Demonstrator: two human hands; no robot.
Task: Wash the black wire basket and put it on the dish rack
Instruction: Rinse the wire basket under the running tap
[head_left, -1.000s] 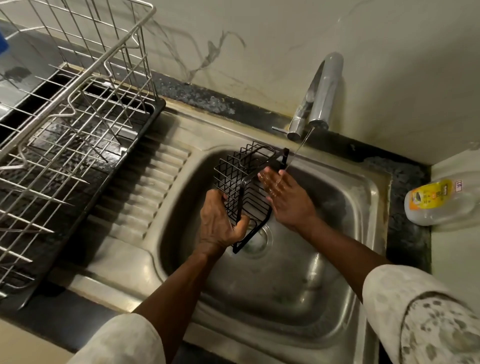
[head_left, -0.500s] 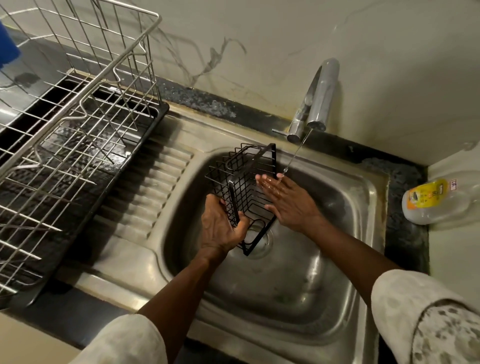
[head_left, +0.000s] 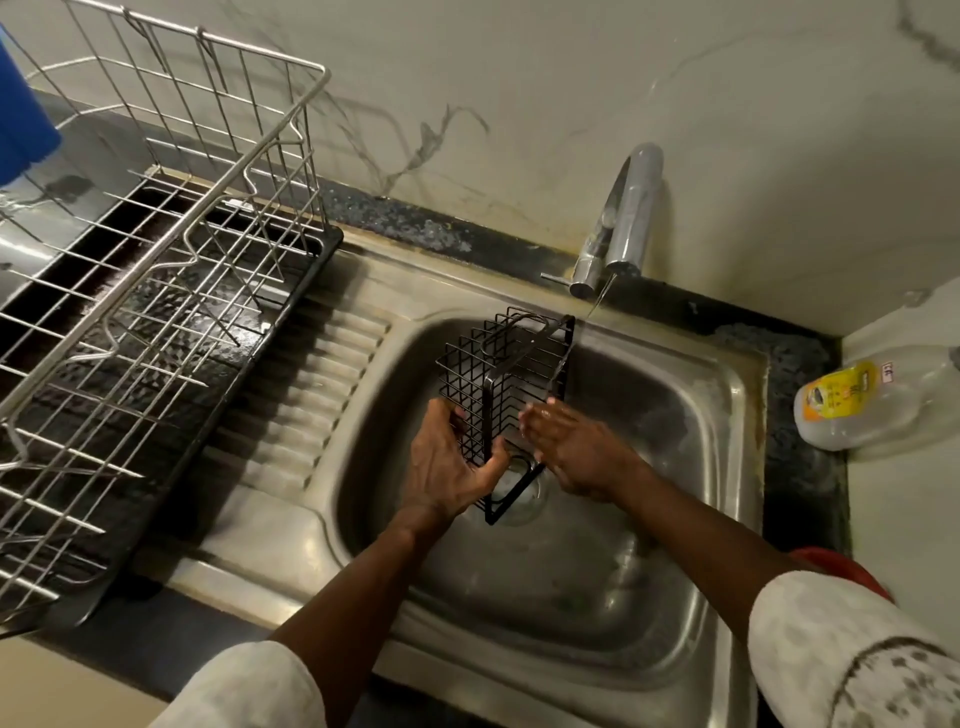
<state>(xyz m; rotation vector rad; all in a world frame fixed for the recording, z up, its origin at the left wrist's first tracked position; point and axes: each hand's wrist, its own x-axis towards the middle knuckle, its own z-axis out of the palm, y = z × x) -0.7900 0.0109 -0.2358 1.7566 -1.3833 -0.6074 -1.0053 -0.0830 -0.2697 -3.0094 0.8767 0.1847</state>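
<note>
The black wire basket is held tilted on its side over the steel sink, under a thin stream of water from the tap. My left hand grips the basket's lower left edge, thumb hooked over the rim. My right hand lies flat and wet against the basket's right side, fingers together, under the water. The silver wire dish rack stands to the left on a black drip tray.
A ribbed steel drainboard lies between rack and sink. A clear bottle with a yellow label lies on the counter at right. Something blue shows at the far left, something red at the right.
The basket has been turned in my left hand, its open rim now more upright. My right hand has slid down along its side.
</note>
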